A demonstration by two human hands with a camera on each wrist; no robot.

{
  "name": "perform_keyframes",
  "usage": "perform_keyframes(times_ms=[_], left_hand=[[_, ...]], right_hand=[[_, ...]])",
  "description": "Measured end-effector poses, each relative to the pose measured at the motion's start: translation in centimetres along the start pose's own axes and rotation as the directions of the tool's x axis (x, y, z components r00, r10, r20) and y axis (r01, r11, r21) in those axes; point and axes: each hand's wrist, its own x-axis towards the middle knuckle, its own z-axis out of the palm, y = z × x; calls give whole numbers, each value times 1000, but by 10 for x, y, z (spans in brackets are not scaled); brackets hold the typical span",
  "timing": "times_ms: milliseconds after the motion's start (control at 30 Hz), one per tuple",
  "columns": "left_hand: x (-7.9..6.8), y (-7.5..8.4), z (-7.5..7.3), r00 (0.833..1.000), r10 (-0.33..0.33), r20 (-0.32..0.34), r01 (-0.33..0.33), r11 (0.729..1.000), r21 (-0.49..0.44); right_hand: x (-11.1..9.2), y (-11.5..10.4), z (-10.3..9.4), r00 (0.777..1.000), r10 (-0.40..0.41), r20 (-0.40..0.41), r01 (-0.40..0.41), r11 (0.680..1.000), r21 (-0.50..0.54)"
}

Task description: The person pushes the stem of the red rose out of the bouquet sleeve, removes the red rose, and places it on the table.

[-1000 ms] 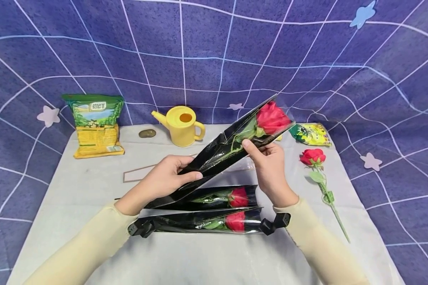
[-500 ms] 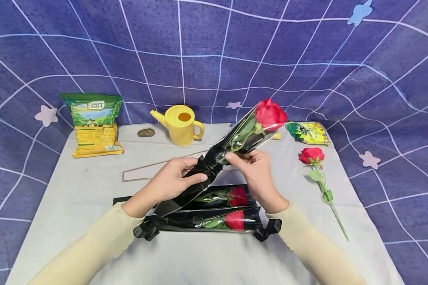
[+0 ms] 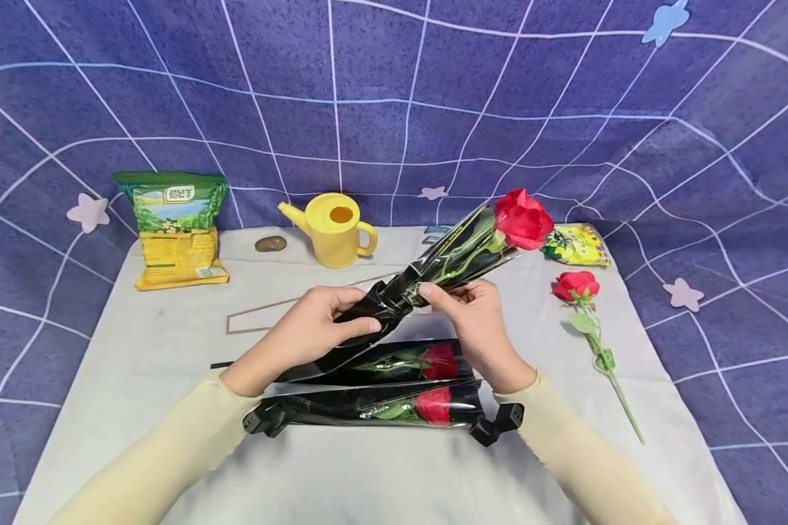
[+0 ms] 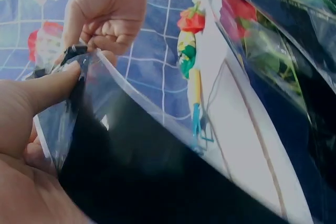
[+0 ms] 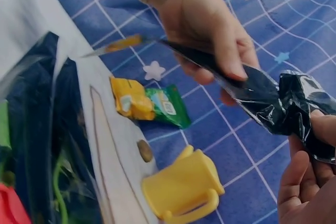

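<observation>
A red rose in a black and clear plastic sleeve is held tilted above the table, its bloom sticking out of the upper end. My left hand grips the lower sleeve, thumb on top. My right hand pinches the sleeve just above, where the plastic is bunched; this crumpled part shows in the right wrist view between the left hand and right hand. Beneath them lie two more sleeved roses, a farther one and a nearer one. The held stem's lower end is hidden.
A loose rose lies at the right, near a yellow-green packet. Along the back stand a yellow watering can and a green-yellow bag, with a brown stone between. A blue rake with a yellow handle lies behind.
My right hand has slid down the sleeve from near the bloom toward my left hand. The once smooth sleeve has become bunched, and the bloom now emerges from its top.
</observation>
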Motion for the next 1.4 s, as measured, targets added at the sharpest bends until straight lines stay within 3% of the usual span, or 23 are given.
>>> perform_keyframes(times_ms=[67,233,400,633,833,1000,1200,1300,1400], left_hand=[[-3,-1,-4,1000,1,-16,1,998,67],[-11,-5,-14,999,-36,-39,41,992,121],[-11,-5,-20,1000,-30,9,29,995,97],[-4,2,-13,998,-28,60,33,997,-75],[5,6,-5,999,-18,39,18,1000,-3],[7,5,-6,999,-38,14,37,998,44],[7,5,-6,998,-57,12,56,998,40],[8,6,-3,999,-41,-6,41,999,33],[9,7,2,999,-44,-19,43,998,-39]], right_hand=[[4,-3,-5,1000,-6,-16,6,1000,17],[13,-10,-17,1000,-16,-12,17,996,92],[12,-12,-17,1000,1,25,-3,996,86],[5,-11,-8,999,21,30,-22,999,48],[2,-6,-5,998,35,50,-38,998,53],[6,-7,-9,999,-29,-43,34,991,130],[12,-12,-11,981,-83,-173,130,952,276],[12,-11,-6,977,-96,-190,144,955,259],[9,-7,-1,981,-83,-176,116,975,188]])
